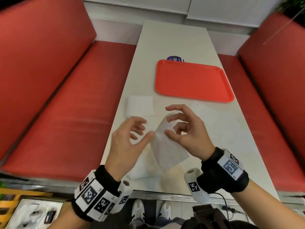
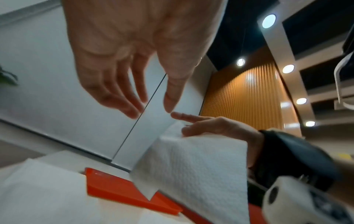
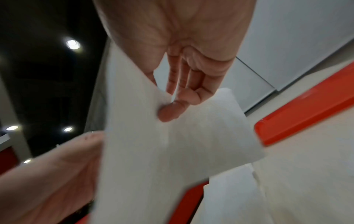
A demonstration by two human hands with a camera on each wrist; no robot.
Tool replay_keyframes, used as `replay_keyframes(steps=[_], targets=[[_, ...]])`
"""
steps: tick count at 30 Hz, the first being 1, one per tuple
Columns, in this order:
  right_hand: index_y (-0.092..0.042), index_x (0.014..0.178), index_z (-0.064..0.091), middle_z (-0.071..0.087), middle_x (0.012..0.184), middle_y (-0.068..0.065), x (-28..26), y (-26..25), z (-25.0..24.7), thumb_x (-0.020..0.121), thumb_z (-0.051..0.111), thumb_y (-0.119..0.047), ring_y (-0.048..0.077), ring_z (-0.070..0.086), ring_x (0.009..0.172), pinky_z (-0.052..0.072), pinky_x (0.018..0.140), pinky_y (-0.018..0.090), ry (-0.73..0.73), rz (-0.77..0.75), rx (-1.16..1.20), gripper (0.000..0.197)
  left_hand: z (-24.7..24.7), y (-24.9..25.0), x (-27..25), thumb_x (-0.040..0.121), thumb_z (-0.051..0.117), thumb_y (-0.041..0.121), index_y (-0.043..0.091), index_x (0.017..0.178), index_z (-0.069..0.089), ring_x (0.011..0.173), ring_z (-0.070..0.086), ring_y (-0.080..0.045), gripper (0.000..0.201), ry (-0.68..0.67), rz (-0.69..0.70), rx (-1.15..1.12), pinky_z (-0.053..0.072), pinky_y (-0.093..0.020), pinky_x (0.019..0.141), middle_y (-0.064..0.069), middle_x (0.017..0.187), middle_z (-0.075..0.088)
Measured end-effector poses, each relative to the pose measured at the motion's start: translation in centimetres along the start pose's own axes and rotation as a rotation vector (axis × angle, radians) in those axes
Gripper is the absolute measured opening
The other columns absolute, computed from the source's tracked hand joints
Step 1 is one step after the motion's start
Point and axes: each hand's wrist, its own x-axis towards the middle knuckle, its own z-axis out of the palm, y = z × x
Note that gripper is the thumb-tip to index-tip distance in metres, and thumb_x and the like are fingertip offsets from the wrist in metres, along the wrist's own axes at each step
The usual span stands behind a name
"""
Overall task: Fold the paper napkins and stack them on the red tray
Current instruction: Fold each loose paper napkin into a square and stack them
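Taking the red tray (image 1: 194, 80) as the landmark, the scene runs from the red bench seat (image 1: 66, 113) far to its left, across the white table (image 1: 175, 40) that carries everything, to a second red bench seat (image 1: 267, 100) on its right.

Left of the tray's near corner, a folded napkin (image 1: 140, 105) lies flat on the table, apart from the tray's rim. Nearer the person than that, the left hand (image 1: 127, 144) hovers above the table with its fingers spread and relaxed; its grip is apart and holds nothing, though its thumb tip lies just beside the edge of the raised napkin (image 1: 166, 146). Under this hand another napkin (image 1: 142, 167) lies flat by the table's near edge.

The raised napkin hangs in the air, well short of the tray on the person's side, tilted and sagging toward the table. The right hand (image 1: 186, 129) pinches it near its upper end: in the right wrist view the thumb and a fingertip (image 3: 170, 113) are clamped on the sheet, while the other fingers curl loosely above.

The tray itself lies flat on the table. Behind its far edge a dark round sticker (image 1: 175, 59) peeks out on the table.
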Motion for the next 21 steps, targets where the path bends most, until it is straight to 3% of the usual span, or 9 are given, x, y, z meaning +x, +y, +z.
replay_keyframes(steps=[4, 8, 10, 12, 15, 16, 18, 19, 21], targets=[[-0.026, 0.129, 0.044, 0.06, 0.1, 0.002, -0.3, -1.3, 2.0, 0.069, 0.071, 0.006, 0.023, 0.055, 0.051, 0.046, 0.058, 0.035, -0.169, -0.06, -0.006, 0.073, 1.5, 0.9, -0.2, 0.075, 0.075, 0.036, 0.02, 0.115, 0.058, 0.086, 0.071, -0.018, 0.046, -0.267, -0.274, -0.315, 0.059, -0.031, 0.074, -0.007, 0.098, 0.07], [-0.033, 0.137, 0.038, 0.057, 0.111, -0.003, -0.6, -1.5, 2.8, 0.066, 0.083, -0.003, 0.02, 0.06, 0.057, 0.048, 0.062, 0.028, -0.323, -0.086, -0.056, 0.089, 1.6, 0.6, -0.4, 0.087, 0.067, 0.008, 0.011, 0.117, 0.057, 0.072, 0.07, -0.016, 0.032, -0.201, -0.342, -0.447, 0.054, -0.024, 0.063, -0.004, 0.081, 0.07], [-0.033, 0.134, 0.041, 0.057, 0.113, -0.004, -0.5, -1.4, 1.8, 0.065, 0.088, -0.012, 0.024, 0.061, 0.062, 0.049, 0.062, 0.034, -0.239, -0.078, -0.013, 0.086, 0.9, -0.2, -0.3, 0.086, 0.066, -0.001, 0.014, 0.115, 0.062, 0.074, 0.069, -0.015, 0.034, -0.147, -0.354, -0.437, 0.053, -0.025, 0.067, -0.007, 0.085, 0.07], [-0.028, 0.128, 0.048, 0.058, 0.112, 0.0, -0.4, -0.7, 0.5, 0.066, 0.088, -0.014, 0.026, 0.06, 0.066, 0.05, 0.063, 0.038, -0.073, -0.051, 0.049, 0.075, 0.3, -0.7, -0.3, 0.084, 0.068, -0.003, 0.012, 0.114, 0.065, 0.083, 0.069, -0.023, 0.034, -0.114, -0.358, -0.461, 0.056, -0.035, 0.078, -0.016, 0.095, 0.072], [-0.013, 0.108, 0.059, 0.061, 0.1, 0.003, -0.5, 1.4, -1.1, 0.072, 0.083, -0.02, 0.016, 0.058, 0.069, 0.048, 0.066, 0.033, 0.19, 0.1, 0.069, 0.045, -0.3, -1.0, -0.4, 0.084, 0.067, -0.003, 0.01, 0.112, 0.066, 0.089, 0.069, -0.025, 0.031, -0.048, -0.363, -0.521, 0.055, -0.038, 0.084, -0.015, 0.098, 0.073], [-0.011, 0.102, 0.062, 0.063, 0.095, 0.002, -0.7, 1.9, -1.5, 0.072, 0.081, -0.031, 0.015, 0.058, 0.071, 0.047, 0.067, 0.029, 0.176, 0.193, 0.048, 0.041, -0.4, -0.9, -0.5, 0.084, 0.067, -0.003, 0.011, 0.11, 0.067, 0.088, 0.07, -0.023, 0.03, -0.026, -0.37, -0.538, 0.055, -0.037, 0.083, -0.012, 0.096, 0.074], [-0.006, 0.093, 0.07, 0.067, 0.087, 0.003, -1.2, 2.7, -1.4, 0.073, 0.069, -0.053, 0.017, 0.06, 0.072, 0.047, 0.065, 0.026, -0.056, 0.384, 0.03, 0.051, -0.4, -0.9, -0.5, 0.084, 0.067, -0.002, 0.012, 0.11, 0.067, 0.089, 0.07, -0.023, 0.029, -0.011, -0.386, -0.566, 0.056, -0.037, 0.083, -0.011, 0.096, 0.074], [-0.003, 0.088, 0.071, 0.068, 0.083, 0.003, -1.5, 2.9, -1.0, 0.076, 0.062, -0.056, 0.018, 0.06, 0.071, 0.046, 0.065, 0.026, -0.171, 0.449, 0.056, 0.056, -0.4, -1.0, -0.5, 0.083, 0.067, -0.002, 0.011, 0.11, 0.067, 0.09, 0.07, -0.023, 0.029, -0.012, -0.395, -0.573, 0.056, -0.038, 0.083, -0.011, 0.096, 0.074], [0.0, 0.076, 0.067, 0.065, 0.076, 0.007, -1.7, 3.1, -0.2, 0.081, 0.059, -0.054, 0.021, 0.057, 0.07, 0.047, 0.066, 0.029, -0.228, 0.475, 0.151, 0.055, -0.2, -1.1, -0.5, 0.083, 0.067, -0.002, 0.01, 0.108, 0.068, 0.089, 0.071, -0.022, 0.028, -0.016, -0.412, -0.577, 0.056, -0.036, 0.082, -0.01, 0.094, 0.074]])
